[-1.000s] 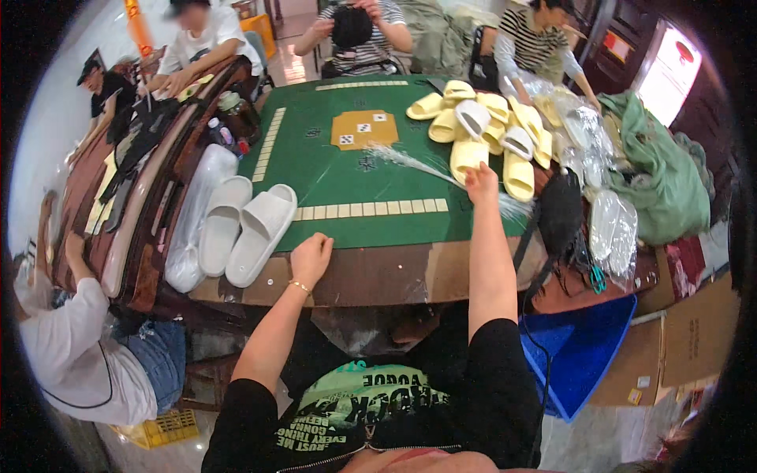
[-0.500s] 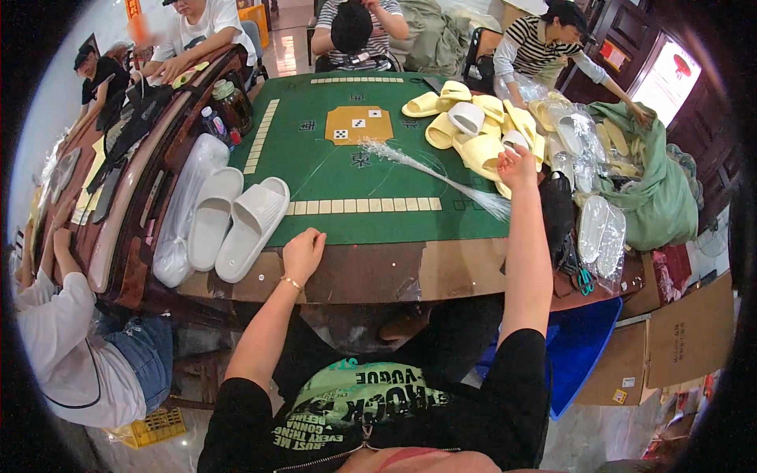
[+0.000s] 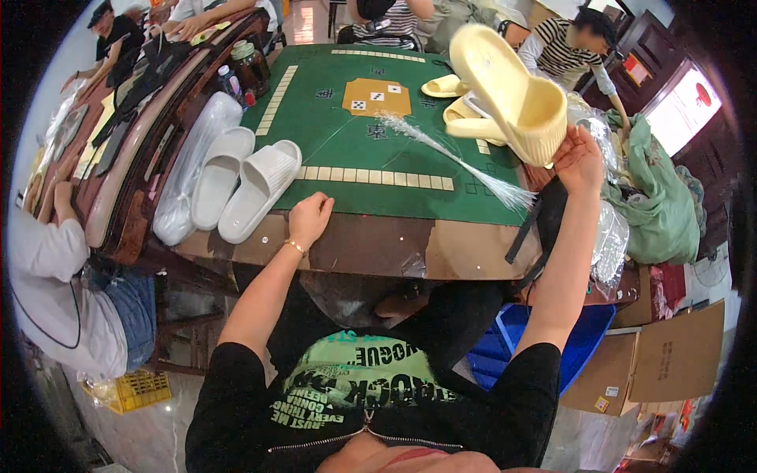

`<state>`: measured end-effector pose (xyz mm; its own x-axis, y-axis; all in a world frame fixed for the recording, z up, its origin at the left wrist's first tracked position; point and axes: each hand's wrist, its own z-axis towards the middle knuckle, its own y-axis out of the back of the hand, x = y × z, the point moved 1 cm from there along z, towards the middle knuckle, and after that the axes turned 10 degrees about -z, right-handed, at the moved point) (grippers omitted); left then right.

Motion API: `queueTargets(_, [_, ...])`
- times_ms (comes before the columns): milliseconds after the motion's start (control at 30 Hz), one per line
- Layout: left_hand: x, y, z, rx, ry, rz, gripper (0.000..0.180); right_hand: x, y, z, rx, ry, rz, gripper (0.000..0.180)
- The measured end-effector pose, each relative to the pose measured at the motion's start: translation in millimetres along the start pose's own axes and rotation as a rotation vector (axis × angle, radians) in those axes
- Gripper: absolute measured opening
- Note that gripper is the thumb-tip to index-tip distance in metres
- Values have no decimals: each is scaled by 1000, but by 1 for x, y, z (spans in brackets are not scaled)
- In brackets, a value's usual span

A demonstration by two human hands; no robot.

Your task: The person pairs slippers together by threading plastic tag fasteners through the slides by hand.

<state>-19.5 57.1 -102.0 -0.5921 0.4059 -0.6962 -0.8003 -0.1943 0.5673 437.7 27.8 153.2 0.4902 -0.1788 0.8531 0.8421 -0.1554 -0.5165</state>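
My right hand [image 3: 579,162] grips a pale yellow slipper [image 3: 493,67] by its ribbed strap end, raised above the right side of the green mat. Part of a second yellow slipper [image 3: 473,128] shows against it; whether I hold that one too, I cannot tell. Curled closed, my left hand [image 3: 310,218] rests by the table's near edge with nothing visible in it. To its left, a grey slipper [image 3: 262,189] and its mate [image 3: 222,165] lie side by side. A bundle of clear plastic strands [image 3: 465,173] lies on the mat between my hands.
The green mat [image 3: 331,142] bears printed tiles and dice. Wrapped slippers and a green sack [image 3: 650,197] crowd the right side, near a person in stripes [image 3: 552,43]. Below stand a blue bin [image 3: 579,339] and a cardboard box [image 3: 678,355]. Jars [image 3: 248,67] stand at left.
My right hand has taken hold of a yellow slipper and lifted it from the pile, moving right. My left hand stays closed at the table edge. The view has shifted slightly.
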Motion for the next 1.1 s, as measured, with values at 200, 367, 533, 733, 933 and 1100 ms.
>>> queueTargets(200, [3,7,0,-14,134,-106,23,-68,-33,4,-22,-92,-618,25])
queueTargets(367, [6,5,-1,-24,101,-102,24,-147,-24,25,245,-217,-1243,22])
queueTargets(533, [2,7,-1,20,135,-102,20,-202,2,24,320,-212,-1305,22])
queueTargets(733, [-38,5,-4,17,-23,-255,25,-217,15,-1,468,-154,-1156,56])
queueTargets(933, [-76,-18,-4,216,-293,-219,54,-225,17,-25,522,-29,-1185,81])
queueTargets(1100, [-62,-28,-5,162,-141,-83,42,-230,10,-28,400,91,-1571,83])
